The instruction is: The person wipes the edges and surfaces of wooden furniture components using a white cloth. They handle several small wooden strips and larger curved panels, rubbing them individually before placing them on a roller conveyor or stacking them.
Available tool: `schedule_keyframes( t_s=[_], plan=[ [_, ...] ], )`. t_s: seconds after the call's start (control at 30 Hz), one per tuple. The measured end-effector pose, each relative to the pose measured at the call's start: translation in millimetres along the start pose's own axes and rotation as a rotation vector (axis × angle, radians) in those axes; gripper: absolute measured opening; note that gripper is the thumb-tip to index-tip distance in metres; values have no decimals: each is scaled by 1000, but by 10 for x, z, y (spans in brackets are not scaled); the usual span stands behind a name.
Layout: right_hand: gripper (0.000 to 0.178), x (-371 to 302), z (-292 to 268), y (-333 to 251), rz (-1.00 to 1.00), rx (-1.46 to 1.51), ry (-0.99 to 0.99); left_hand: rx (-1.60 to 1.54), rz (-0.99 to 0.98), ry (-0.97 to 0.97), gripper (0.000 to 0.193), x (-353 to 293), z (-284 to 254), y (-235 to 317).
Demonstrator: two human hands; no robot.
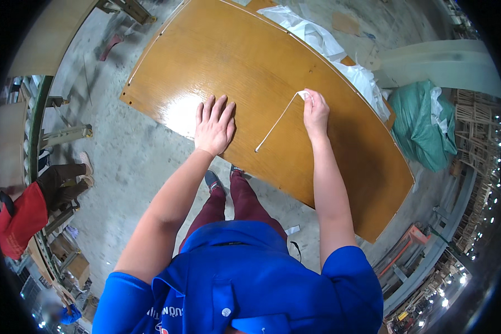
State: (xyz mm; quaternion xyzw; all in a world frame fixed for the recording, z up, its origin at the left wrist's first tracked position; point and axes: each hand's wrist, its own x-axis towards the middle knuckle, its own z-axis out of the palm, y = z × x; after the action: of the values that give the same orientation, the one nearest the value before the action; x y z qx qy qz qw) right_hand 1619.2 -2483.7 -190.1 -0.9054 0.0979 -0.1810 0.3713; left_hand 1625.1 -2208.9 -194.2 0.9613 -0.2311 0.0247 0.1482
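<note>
A large, glossy brown wooden panel lies in front of me, with white cord or edging along its far side and small dark holes at its left corner. My left hand rests flat on the panel near its front edge, fingers spread, holding nothing. Pinched in my right hand, above the panel's middle, is the end of a thin white string. From there the string runs down and to the left to a small spot near the front edge, where a hole seems to be. A white tuft shows at my fingertips.
White sheeting lies along the panel's far edge. A green sack bulges beyond its right end. At left, a person in red is beside a green-framed rack. An orange-red metal piece lies at lower right.
</note>
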Motion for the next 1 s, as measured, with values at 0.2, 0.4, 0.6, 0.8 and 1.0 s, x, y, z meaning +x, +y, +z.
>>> schedule_keyframes(
  t_s=[0.2,0.4,0.6,0.8,1.0],
  plan=[
    [15,503,-15,201,-61,-33,102,8,-3,-43,43,35,-31,1],
    [13,669,-16,287,-48,-69,112,20,-7,-66,43,41,-34,1],
    [12,713,-4,306,-36,-74,97,23,-11,-78,44,51,-51,0],
    [14,889,1,468,-47,-62,205,25,6,-59,45,78,-23,2],
    [21,1029,56,311,177,-383,95,-54,17,-74,48,54,14,-102]
  ],
)
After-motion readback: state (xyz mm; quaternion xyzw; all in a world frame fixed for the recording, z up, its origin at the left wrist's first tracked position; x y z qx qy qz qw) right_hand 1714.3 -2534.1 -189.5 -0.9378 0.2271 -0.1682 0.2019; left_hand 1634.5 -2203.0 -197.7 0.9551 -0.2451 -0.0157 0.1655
